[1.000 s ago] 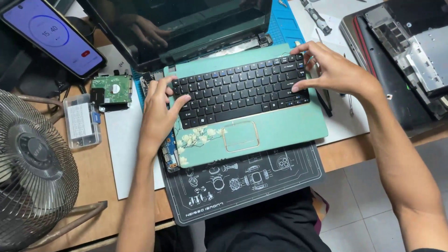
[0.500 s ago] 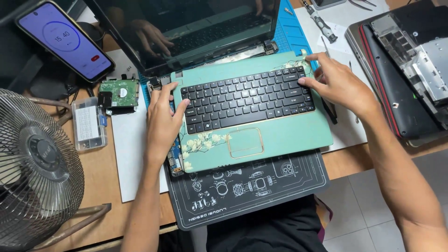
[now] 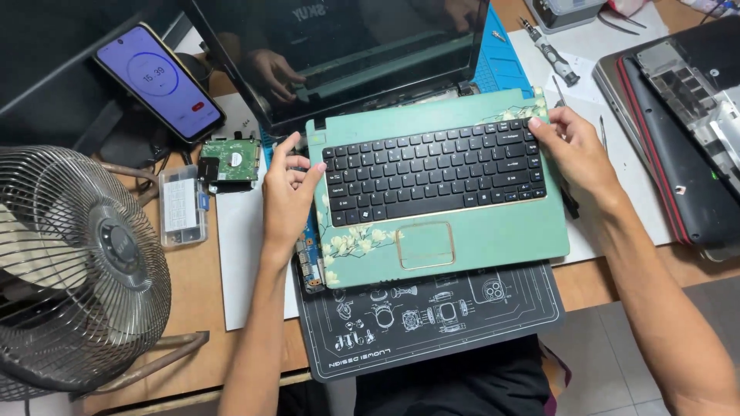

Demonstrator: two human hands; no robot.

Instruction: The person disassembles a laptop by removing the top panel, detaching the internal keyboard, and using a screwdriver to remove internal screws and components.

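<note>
1. Laptop cover (image 3: pixel 493 231), the green top piece with the black keyboard (image 3: pixel 433 171) set in it, lies on the open laptop in the middle of the desk, its front edge over the dark work mat (image 3: pixel 432 323).
2. Against the pictures from a second and half a second back, the cover's left edge now sits a little off the base: a strip of circuit board (image 3: pixel 308 266) shows beside and under that edge, much as before, but the cover looks turned slightly more. I judge it is loose from the base, not seated.
3. Left hand (image 3: pixel 287 192) has moved from lying flat on the keyboard's left end to the cover's left edge; its fingers curl at that edge, thumb up near the hinge, gripping or prying there.
4. Right hand (image 3: pixel 574 150) keeps its place at the cover's upper right corner, fingers closed over the edge and pinching it.
5. Nearby things: a dark screen (image 3: pixel 347 54) standing behind, a bare hard drive (image 3: pixel 231 160) and a phone (image 3: pixel 160 81) to the left, a fan (image 3: pixel 77 270) at far left, a screwdriver (image 3: pixel 549 52) at upper right.
</note>
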